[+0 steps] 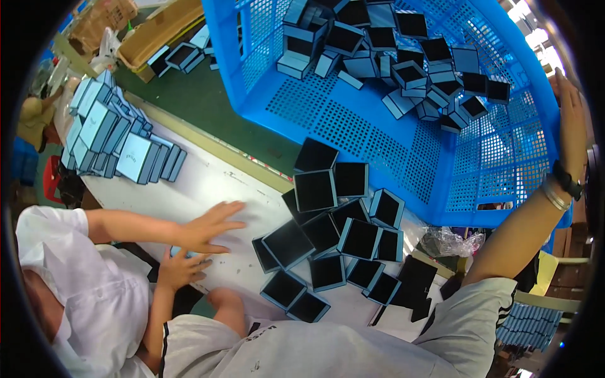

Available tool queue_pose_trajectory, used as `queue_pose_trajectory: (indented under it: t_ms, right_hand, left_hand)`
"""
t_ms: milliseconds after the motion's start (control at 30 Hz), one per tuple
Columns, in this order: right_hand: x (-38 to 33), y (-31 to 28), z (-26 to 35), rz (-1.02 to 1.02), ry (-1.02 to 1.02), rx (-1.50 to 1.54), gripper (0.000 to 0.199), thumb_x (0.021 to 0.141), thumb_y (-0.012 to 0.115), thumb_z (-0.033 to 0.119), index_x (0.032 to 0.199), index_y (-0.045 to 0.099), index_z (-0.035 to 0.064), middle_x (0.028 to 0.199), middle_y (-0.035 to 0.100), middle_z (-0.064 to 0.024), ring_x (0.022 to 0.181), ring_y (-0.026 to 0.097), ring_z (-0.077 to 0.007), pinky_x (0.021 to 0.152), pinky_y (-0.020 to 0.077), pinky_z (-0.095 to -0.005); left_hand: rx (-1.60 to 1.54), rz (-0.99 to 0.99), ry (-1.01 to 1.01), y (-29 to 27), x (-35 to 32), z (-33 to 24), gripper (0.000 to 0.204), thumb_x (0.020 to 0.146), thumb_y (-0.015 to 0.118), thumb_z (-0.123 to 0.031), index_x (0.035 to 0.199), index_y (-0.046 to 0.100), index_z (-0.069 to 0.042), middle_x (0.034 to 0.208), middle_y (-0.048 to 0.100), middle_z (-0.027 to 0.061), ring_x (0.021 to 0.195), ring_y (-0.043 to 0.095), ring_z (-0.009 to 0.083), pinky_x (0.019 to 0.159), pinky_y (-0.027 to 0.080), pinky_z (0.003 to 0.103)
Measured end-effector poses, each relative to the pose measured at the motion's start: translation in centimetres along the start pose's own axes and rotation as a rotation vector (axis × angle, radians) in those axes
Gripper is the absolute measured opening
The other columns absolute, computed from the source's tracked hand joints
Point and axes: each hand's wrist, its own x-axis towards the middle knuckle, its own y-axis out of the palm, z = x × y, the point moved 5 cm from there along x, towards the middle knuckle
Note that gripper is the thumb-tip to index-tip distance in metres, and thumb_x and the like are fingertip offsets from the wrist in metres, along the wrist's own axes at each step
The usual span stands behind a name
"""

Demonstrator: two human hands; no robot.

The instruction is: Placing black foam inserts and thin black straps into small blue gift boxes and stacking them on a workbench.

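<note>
My right hand [571,116] reaches far out to the right and holds the edge of a large blue plastic basket [246,107], its fingers stretched along the outside. A dark band and bracelets circle this wrist. The basket is tilted, and small light-blue boxes with black faces [381,39] lie in its far part. More such boxes [362,237] are heaped on the white table [208,179] in front of me. My left sleeve [198,340] shows at the lower left, but I cannot make out my left hand.
At left, a co-worker's two hands [211,230] hover by a light-blue item [179,251]. Stacked light-blue boxes [104,132] stand at the table's far left. Clear plastic wrap [452,240] and flat black pieces [413,283] lie near the basket. A cardboard tray [151,44] sits behind.
</note>
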Motion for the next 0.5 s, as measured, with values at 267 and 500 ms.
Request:
queue_pose_trajectory:
  t_ms: [267, 500]
  right_hand:
    - [-0.6, 2.6, 0.4, 0.203, 0.452, 0.672, 0.05, 0.091, 0.046, 0.042, 0.132, 0.048, 0.0159, 0.126, 0.055, -0.0122, 0.109, 0.056, -0.0226, 0.093, 0.043, -0.0315]
    - [-0.6, 2.5, 0.7, 0.208, 0.457, 0.678, 0.055, 0.089, 0.046, 0.048, 0.128, 0.052, 0.0097, 0.116, 0.059, -0.0135, 0.103, 0.058, -0.0205, 0.087, 0.0443, -0.0289]
  left_hand:
    - [-0.017, -0.094, 0.178, -0.2, -2.4, 0.5, 0.041, 0.083, 0.059, -0.021, 0.124, 0.053, -0.02, 0.135, 0.044, 0.0013, 0.124, 0.041, 0.0187, 0.096, 0.038, 0.047]
    - [-0.003, -0.244, 0.322, 3.8, -6.2, 3.9, 0.043, 0.083, 0.057, -0.021, 0.126, 0.05, -0.019, 0.137, 0.041, 0.0025, 0.126, 0.038, 0.0191, 0.097, 0.037, 0.048]
